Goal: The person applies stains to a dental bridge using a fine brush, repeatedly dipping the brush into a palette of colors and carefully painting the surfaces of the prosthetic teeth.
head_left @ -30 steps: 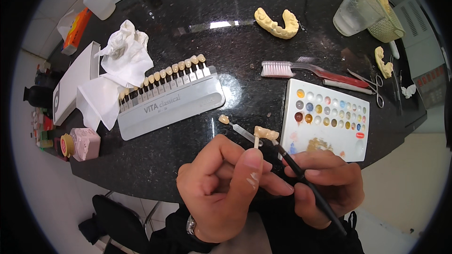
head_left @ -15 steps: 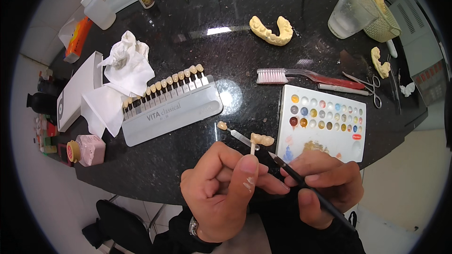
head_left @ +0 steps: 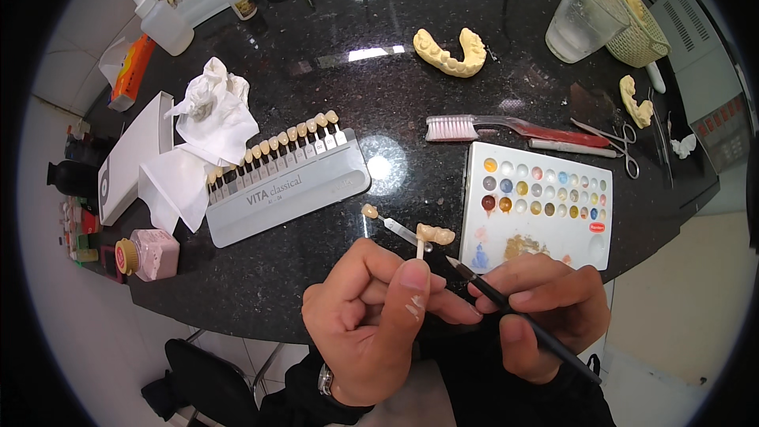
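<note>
My left hand pinches a short pale stick between thumb and fingers. A small tooth-coloured dental bridge of joined crowns sits at the stick's upper end. Just left of it is a single shade tab with a tooth tip; whether my left fingers hold it or it lies on the table, I cannot tell. My right hand grips a dark fine-tipped brush, its tip slightly below the bridge and apart from it. Beyond that hand is a white palette with wells of coloured stain and smears.
A grey tooth shade guide and crumpled white tissue lie left. A toothbrush, scissors and a yellow dental model lie beyond. A plastic cup stands far right, a pink jar near left.
The view has shifted very slightly, so objects on the table sit a little differently in the picture. Both hands keep their grips, and the brush tip stays close to the bridge.
</note>
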Available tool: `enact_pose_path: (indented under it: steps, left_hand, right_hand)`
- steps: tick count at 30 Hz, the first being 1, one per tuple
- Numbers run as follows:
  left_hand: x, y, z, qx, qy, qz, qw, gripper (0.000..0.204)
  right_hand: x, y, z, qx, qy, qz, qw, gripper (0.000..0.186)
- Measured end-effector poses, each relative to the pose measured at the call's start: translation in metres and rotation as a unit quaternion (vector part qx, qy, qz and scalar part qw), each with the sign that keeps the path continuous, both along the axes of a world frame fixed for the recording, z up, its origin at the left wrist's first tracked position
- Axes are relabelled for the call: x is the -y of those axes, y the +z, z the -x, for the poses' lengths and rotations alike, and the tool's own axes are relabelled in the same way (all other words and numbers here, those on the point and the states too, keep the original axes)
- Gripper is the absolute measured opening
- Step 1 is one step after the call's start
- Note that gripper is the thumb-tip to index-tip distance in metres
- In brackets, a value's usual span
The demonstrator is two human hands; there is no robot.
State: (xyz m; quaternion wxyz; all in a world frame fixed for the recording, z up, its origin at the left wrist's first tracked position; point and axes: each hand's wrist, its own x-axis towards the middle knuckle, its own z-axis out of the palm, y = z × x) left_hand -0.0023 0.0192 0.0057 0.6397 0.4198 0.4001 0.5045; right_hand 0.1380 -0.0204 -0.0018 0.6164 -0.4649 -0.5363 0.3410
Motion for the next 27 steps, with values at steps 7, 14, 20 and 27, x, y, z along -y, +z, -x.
enact_pose_path:
  steps: [7,14,20,27]
  left_hand:
    - [0.0002,-0.0004,0.0017,-0.016,-0.006,0.003,1.0,0.019]
    - [-0.0005,-0.0025,-0.0007,-0.002,-0.001,-0.009,1.0,0.019]
    - [0.0001,0.0001,0.0006,-0.015,-0.001,-0.002,1.0,0.019]
    - [-0.0002,-0.0008,-0.0017,-0.008,0.006,-0.009,1.0,0.019]
  right_hand:
    - [-0.004,-0.0017,0.0033,0.012,-0.034,0.01,0.999,0.028]
    - [-0.001,0.0,-0.0022,-0.033,0.0,-0.01,0.999,0.024]
    - [-0.0027,-0.003,-0.0045,-0.058,0.016,-0.011,0.998,0.024]
    - [-0.0032,-0.0032,-0.0042,-0.081,0.01,-0.028,0.996,0.025]
